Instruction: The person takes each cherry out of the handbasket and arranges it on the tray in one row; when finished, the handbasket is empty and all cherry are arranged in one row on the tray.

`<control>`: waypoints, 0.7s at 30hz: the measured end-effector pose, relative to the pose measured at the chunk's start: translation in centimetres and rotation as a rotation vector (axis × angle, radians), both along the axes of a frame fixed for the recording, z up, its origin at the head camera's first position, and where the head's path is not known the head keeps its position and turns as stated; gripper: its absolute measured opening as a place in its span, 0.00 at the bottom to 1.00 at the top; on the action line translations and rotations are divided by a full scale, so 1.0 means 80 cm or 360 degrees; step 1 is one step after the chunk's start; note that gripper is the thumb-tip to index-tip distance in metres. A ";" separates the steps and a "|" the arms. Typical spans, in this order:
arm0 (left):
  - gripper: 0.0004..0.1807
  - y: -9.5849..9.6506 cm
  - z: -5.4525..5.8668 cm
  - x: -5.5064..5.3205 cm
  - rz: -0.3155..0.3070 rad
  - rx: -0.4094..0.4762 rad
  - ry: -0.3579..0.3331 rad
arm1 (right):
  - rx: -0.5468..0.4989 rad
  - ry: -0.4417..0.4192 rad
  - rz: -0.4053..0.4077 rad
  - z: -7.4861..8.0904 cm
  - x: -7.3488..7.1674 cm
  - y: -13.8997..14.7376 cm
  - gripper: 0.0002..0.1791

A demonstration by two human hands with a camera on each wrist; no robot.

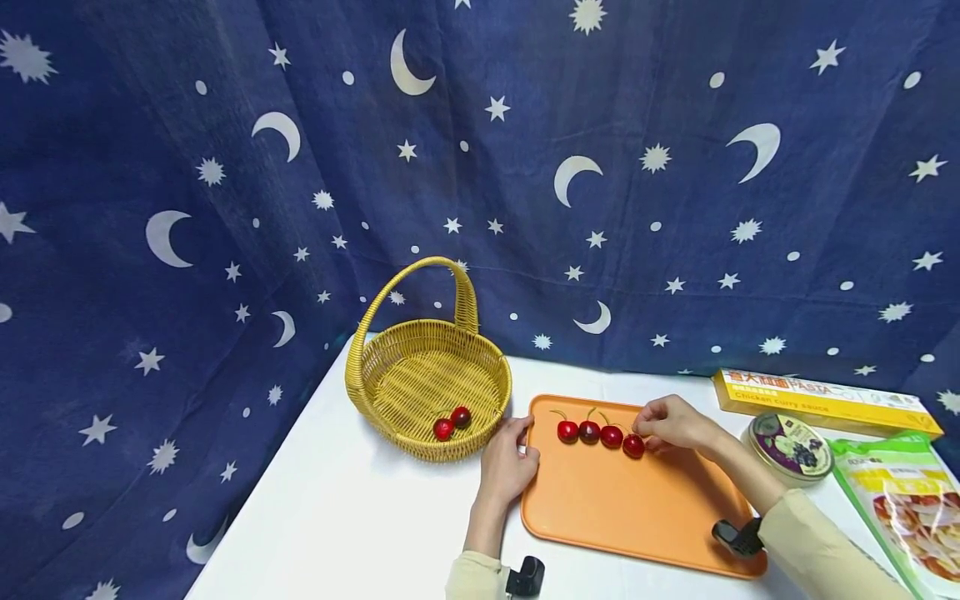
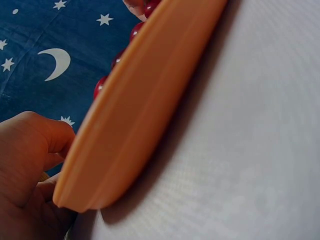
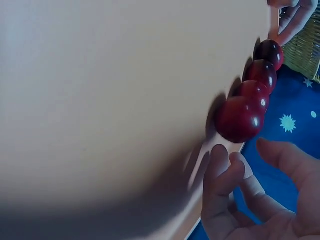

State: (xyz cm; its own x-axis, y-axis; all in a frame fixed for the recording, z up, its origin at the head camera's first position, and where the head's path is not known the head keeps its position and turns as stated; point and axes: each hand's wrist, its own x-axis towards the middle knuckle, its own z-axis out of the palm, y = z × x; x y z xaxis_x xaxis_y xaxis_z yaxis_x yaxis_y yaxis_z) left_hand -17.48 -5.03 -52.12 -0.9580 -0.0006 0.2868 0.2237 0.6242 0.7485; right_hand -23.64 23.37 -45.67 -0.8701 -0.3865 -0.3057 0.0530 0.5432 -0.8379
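Several dark red cherries (image 1: 589, 432) with stems lie in a row along the far side of an orange tray (image 1: 600, 500). My right hand (image 1: 675, 422) is at the right end of the row, beside the last cherry (image 3: 239, 120). In the right wrist view its thumb and fingers stand apart, with a small gap to that cherry. My left hand (image 1: 506, 467) holds the tray's left rim, with bent fingers at the edge in the left wrist view; part of its grip is hidden. Left of the tray, two cherries (image 1: 444, 429) sit inside a yellow wicker basket (image 1: 390, 437).
The basket's tall handle (image 1: 465, 304) arches above it. Right of the tray are a long yellow pasta box (image 1: 825, 404), a round tin (image 1: 791, 447) and a green-edged food bag (image 1: 900, 500). A blue curtain (image 1: 525, 250) with moons and stars hangs behind the white table (image 1: 330, 500).
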 end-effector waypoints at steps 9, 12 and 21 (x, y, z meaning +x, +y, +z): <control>0.28 -0.001 -0.002 0.000 0.0007 -0.0010 0.0008 | -0.0007 -0.0088 0.0101 -0.001 0.005 -0.002 0.13; 0.28 -0.001 -0.002 -0.001 0.0007 -0.0004 0.0010 | -0.0018 -0.0076 0.0125 -0.004 0.005 -0.001 0.11; 0.27 -0.001 -0.005 -0.002 0.0010 0.0000 0.0008 | 0.0051 -0.0083 -0.0016 -0.003 0.002 0.008 0.11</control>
State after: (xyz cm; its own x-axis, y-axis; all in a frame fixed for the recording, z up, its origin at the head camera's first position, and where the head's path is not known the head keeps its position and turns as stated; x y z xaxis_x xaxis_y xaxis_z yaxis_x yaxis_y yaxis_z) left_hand -17.64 -5.12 -52.50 -0.9565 -0.0064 0.2915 0.2237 0.6254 0.7475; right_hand -23.46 24.00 -45.94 -0.8563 -0.3673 -0.3630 0.1019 0.5690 -0.8160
